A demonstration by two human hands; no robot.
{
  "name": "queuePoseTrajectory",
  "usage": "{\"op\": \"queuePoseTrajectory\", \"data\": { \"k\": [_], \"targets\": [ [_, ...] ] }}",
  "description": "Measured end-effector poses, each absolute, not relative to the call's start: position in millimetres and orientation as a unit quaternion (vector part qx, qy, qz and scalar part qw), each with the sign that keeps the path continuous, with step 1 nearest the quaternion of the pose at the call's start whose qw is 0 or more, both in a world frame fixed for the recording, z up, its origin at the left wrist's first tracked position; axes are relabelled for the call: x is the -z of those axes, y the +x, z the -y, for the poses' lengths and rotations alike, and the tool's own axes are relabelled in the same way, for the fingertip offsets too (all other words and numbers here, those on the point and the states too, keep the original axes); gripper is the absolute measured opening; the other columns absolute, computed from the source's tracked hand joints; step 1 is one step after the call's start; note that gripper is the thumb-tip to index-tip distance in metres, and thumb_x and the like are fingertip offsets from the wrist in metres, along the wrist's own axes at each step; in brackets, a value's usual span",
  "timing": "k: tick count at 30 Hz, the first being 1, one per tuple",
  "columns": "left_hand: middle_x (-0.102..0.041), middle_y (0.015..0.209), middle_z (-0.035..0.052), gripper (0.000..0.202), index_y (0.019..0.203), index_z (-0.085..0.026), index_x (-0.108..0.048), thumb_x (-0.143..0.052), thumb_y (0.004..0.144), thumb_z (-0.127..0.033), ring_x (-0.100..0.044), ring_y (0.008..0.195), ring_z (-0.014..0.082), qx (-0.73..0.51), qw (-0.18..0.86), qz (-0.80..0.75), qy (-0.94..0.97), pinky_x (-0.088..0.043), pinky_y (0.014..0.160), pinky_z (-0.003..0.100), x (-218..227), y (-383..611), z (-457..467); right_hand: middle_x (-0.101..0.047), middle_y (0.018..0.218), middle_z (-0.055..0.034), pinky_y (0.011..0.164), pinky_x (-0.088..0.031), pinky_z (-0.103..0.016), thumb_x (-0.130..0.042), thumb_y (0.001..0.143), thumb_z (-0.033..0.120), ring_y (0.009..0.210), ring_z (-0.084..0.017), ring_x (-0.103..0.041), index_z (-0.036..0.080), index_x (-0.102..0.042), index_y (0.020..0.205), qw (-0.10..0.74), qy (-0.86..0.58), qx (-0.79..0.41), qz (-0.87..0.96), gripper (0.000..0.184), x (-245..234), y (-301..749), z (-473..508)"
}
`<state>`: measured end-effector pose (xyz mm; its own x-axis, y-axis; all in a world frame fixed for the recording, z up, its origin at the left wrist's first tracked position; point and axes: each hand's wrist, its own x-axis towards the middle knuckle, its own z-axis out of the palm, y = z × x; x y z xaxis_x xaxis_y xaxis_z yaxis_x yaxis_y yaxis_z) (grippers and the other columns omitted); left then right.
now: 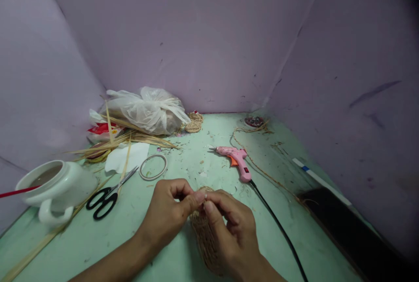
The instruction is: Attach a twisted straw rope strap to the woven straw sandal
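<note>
My left hand (170, 214) and my right hand (231, 234) meet at the near middle of the green table (183, 264). Both pinch the top of a jute-wrapped object (203, 236) that stands between them, its lower part hidden behind my right hand. A small shiny bit (205, 195) shows between the fingertips of the two hands; what it is cannot be told. A pink glue gun (236, 160) lies beyond my right hand, its black cord (278, 225) running toward the near right.
Black scissors (108, 194) and a white ring (153, 166) lie left of my hands. A white pot (55, 188) stands at the far left. Straw strips (121, 140), a plastic bag (147, 109), white paper (126, 157) and jute cord (262, 170) lie farther back. A dark board (347, 225) sits at right.
</note>
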<state>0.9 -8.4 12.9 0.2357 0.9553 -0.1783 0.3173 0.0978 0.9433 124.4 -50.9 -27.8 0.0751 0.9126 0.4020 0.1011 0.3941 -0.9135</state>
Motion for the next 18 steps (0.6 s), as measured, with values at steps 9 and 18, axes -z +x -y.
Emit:
{"op": "queuePoseTrajectory", "data": {
  "k": [9,18],
  "targets": [
    [-0.050,0.046,-0.0027,0.027,0.055,-0.012,-0.061,-0.073,0.055,-0.036,-0.039,0.045,0.0071,-0.278,0.628,-0.482,0.544,-0.031,0.045,0.020,-6.2,-2.4,2.8,-0.057,0.053,-0.0003,0.045,-0.041,-0.021,-0.052,0.079,0.024,0.049,-0.012,-0.052,0.016,-0.061,0.060,0.600,-0.481,-0.393,0.503,0.023,22.1,123.3,50.4],
    [-0.052,0.055,-0.0072,0.039,0.100,-0.016,-0.057,-0.067,0.065,-0.030,-0.035,0.036,0.0018,-0.364,0.680,-0.503,0.390,-0.039,0.048,0.020,-3.4,-7.8,-8.4,-0.060,0.056,-0.0002,0.049,-0.043,-0.021,-0.052,0.079,0.019,0.051,-0.012,-0.055,0.017,-0.060,0.062,0.588,-0.536,-0.246,0.554,0.019,26.9,127.7,45.7]
  ]
}}
